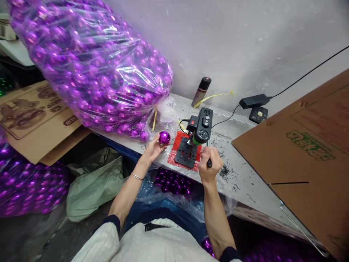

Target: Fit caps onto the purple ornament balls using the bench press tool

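Observation:
My left hand (155,150) pinches a shiny purple faceted ball, like a Christmas bauble (164,137), between thumb and fingers, just left of a small black bench machine resembling a mini drill press (204,125). The machine stands on a slotted black base plate (186,154) over a red sheet (172,157). My right hand (209,165) is closed in a fist at the machine's front right. A black handle (209,163) pokes out of this fist; most of it is hidden by the fingers. Nothing sits on the visible part of the base plate.
A huge clear bag of purple baubles (103,72) leans over the table's left side. Behind the machine stand a spray can (201,91) and a power adapter (255,101). Small black bits (225,171) litter the tabletop. A cardboard box (300,153) blocks the right.

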The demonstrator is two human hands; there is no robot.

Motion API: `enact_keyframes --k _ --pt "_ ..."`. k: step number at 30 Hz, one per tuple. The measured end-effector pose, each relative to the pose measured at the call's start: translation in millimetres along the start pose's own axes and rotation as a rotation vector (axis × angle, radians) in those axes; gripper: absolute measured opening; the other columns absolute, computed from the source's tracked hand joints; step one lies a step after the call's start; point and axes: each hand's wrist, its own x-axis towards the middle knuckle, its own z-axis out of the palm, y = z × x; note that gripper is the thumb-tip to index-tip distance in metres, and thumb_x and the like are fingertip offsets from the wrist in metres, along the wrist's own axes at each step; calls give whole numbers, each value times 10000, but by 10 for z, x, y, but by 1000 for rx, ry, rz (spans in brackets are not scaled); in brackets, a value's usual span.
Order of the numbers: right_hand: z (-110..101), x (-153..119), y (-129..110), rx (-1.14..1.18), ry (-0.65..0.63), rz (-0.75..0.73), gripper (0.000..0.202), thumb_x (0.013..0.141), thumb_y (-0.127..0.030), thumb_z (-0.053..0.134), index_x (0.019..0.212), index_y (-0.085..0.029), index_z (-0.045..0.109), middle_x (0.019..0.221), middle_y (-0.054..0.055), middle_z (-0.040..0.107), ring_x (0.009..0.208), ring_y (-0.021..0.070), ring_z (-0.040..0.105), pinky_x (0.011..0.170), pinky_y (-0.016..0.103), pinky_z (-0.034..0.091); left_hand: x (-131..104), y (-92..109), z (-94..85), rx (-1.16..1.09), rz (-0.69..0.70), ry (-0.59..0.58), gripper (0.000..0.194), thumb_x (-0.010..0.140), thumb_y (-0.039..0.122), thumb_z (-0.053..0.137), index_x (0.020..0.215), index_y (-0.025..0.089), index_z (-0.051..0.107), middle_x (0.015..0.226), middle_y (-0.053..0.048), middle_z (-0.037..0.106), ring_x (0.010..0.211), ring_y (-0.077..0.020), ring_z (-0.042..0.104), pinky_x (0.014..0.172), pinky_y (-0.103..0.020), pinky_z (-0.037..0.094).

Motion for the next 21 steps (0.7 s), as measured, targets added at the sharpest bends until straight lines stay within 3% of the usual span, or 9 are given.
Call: enact_keyframes --k 5,9,13,16,21 --pt "-41 154 -37 -42 -20 44 325 987 -252 434 665 -222 468 614 -17 513 579 105 484 591 279 362 25 -591 270 153 80 43 527 857 488 700 1270 215 519 1131 -79 718 970 -200 726 922 -397 586" --pt "-61 200 -58 -50 -53 46 342 990 -245 431 649 -221 441 604 -24 489 574 99 468 598 276 355 85 -915 418 374 227 74 544 850 444 713 1295 185 538 1204 -107 708 1114 -221 684 1015 -393 531" --pt "-61 166 -57 -47 -46 7 320 989 -216 421 670 -223 446 611 -20 492 586 103 480 597 272 368 97 -1032 457 655 332 65 528 823 437 746 1270 192 606 1201 -104 712 1121 -248 671 1016 -403 517" --pt "-55 133 -51 -55 -45 -10 302 991 -214 407 695 -223 465 627 -12 514 600 108 502 600 270 388 81 -1027 455 849 436 46 555 812 441 761 1287 198 611 1182 -115 716 1087 -280 673 1010 -456 501" --pt "-61 103 -42 -46 -50 -31 259 982 -181 412 738 -220 489 649 -8 536 621 110 517 610 271 395 50 -1015 476 1072 635 -15 596 797 468 774 1295 200 587 1280 -140 659 1205 -311 605 1065 -493 441"
